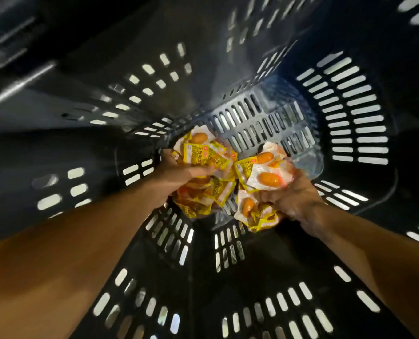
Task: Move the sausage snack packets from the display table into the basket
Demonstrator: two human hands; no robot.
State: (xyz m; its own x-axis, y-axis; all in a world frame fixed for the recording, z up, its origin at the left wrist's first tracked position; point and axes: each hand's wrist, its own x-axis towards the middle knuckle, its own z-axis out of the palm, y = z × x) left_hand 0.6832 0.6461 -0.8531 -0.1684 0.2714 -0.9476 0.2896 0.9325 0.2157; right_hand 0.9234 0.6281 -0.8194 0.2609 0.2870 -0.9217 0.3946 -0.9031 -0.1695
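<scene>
I look straight down into a deep dark slotted basket. Both my arms reach down inside it. My left hand grips a bunch of yellow sausage snack packets, each showing an orange sausage through a clear window. My right hand holds another bunch of the same packets, fingers curled round them. More packets hang or lie below the left hand near the basket's floor; I cannot tell which are held and which are loose.
The basket's slotted walls surround both arms on every side. Part of its grey slotted floor shows beyond the packets. The display table is out of view.
</scene>
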